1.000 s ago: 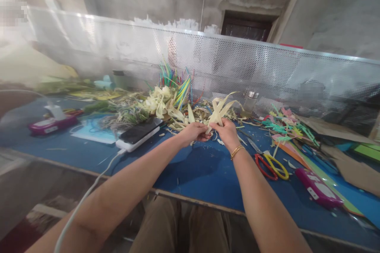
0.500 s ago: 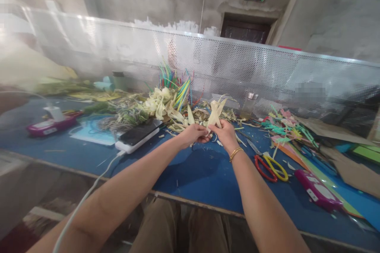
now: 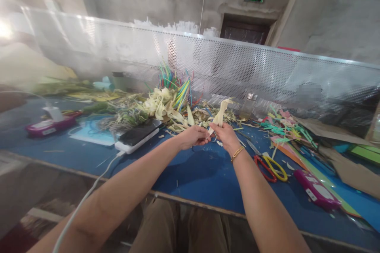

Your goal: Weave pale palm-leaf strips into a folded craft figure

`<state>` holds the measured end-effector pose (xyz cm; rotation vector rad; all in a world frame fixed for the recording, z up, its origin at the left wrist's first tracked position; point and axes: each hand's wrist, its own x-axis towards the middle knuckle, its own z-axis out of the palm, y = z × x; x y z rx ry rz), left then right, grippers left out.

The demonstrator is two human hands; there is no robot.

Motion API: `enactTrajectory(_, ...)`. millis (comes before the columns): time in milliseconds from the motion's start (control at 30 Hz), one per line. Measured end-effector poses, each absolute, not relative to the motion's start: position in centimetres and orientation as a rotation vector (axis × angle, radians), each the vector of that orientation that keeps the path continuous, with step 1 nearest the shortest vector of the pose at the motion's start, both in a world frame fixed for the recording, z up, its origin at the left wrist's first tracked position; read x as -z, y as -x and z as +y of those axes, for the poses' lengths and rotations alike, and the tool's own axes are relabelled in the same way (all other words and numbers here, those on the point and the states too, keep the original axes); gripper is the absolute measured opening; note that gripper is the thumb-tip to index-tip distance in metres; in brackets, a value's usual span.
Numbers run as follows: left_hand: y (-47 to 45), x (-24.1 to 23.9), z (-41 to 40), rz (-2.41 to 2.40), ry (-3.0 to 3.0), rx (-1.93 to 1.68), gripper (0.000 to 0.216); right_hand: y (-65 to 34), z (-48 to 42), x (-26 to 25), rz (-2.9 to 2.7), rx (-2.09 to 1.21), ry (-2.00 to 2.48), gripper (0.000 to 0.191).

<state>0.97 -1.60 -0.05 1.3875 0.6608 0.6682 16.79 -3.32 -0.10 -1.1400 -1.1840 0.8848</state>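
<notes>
Since the earlier frame the fanned-out pale leaf strips have been drawn together: they spread wide a second ago, now they stand as one narrow bundle (image 3: 219,115) curling over at the tip. Both hands sit slightly lower and closer together, just above the blue table (image 3: 196,170)

State now:
- left hand (image 3: 193,136) closed, fingertips pinching the bundle's lower end
- right hand (image 3: 226,136) closed around the same base from the other side, gold bracelet (image 3: 237,152) at the wrist
- bundle rises up and away from the two hands, tilted a little right

Progress, as a judgement: strips look gathered but not yet folded or tied into any clear shape, so early-to-mid stage. A heap of similar pale strips and finished-looking curls (image 3: 162,104) lies beyond the left hand, plenty of raw stock left

Around: scissors with red and yellow handles (image 3: 271,166) just right of the right hand, untouched. Phone on a white power bank (image 3: 137,136) left of the left hand. Coloured straws (image 3: 175,83) beyond both hands
</notes>
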Motion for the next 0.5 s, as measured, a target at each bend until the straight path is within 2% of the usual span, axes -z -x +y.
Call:
enactTrajectory(233, -1.0, -0.4, -1.6, 0.846, -1.456, -0.779, 0.029, -16.5, -3.5, 0.0, -1.171, -0.857, 1.116, 0.031)
enactTrajectory(500, -0.7, -0.6, -0.7, 0.973, -1.419, -1.004, 0.016, -17.3, -3.2, -0.6, -1.004, -1.069, 1.024, 0.02)
